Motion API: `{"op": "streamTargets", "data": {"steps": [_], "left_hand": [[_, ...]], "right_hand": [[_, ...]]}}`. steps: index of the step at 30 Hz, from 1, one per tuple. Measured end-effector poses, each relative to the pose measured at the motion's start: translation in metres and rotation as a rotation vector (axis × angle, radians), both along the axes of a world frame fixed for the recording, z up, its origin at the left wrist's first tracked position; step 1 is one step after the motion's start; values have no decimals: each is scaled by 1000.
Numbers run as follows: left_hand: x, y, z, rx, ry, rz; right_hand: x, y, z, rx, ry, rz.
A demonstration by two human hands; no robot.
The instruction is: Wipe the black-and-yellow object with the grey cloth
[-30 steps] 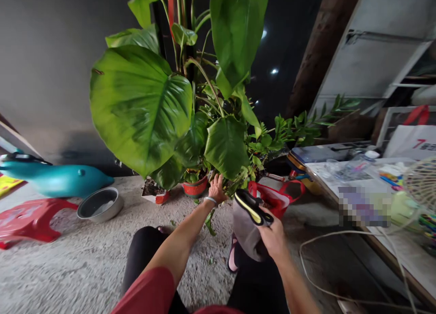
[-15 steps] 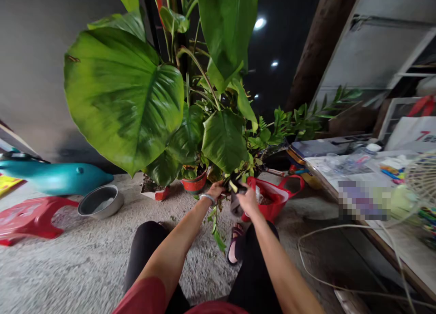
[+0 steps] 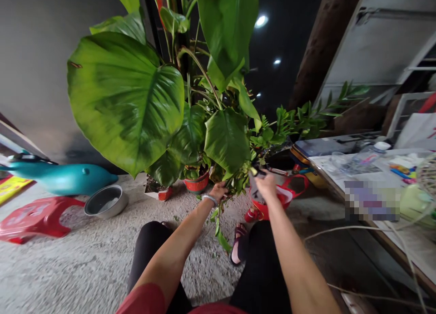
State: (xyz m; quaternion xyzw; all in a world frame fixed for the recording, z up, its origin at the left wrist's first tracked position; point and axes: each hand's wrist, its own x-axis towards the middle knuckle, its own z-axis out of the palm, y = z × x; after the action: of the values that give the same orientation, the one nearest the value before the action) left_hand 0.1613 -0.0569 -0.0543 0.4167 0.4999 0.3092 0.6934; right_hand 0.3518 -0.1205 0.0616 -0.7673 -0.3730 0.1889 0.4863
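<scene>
My left hand (image 3: 219, 193), a pale band at its wrist, is closed around leafy stems low in the plant. From beneath it a leafy green stem (image 3: 222, 239) hangs toward the floor. To its right, my right hand (image 3: 266, 185) is closed on a dark tool with a yellow part (image 3: 254, 171); blur hides its exact kind. Something grey (image 3: 255, 189) hangs below that hand, in front of a red plastic container (image 3: 284, 200). Large green leaves (image 3: 227, 139) spread above both hands.
Behind the leaves stand a red pot (image 3: 197, 182) and a small planter (image 3: 157, 190). At left are a red stool (image 3: 41, 214), a grey metal bowl (image 3: 106, 201) and a teal animal-shaped object (image 3: 68, 174). A cluttered table (image 3: 329, 171) and a pale cable (image 3: 344, 229) lie right.
My right hand has moved right and slightly up with the dark tool and the grey thing, away from my left hand. My left hand stays at the stems.
</scene>
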Motion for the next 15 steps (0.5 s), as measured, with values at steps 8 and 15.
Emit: {"op": "streamTargets", "data": {"steps": [8, 15], "left_hand": [[-22, 19, -20, 248, 68, -49], [-19, 6, -23, 256, 149, -90]], "right_hand": [[-59, -127, -69, 97, 269, 341], [47, -87, -20, 330, 543, -387]]}}
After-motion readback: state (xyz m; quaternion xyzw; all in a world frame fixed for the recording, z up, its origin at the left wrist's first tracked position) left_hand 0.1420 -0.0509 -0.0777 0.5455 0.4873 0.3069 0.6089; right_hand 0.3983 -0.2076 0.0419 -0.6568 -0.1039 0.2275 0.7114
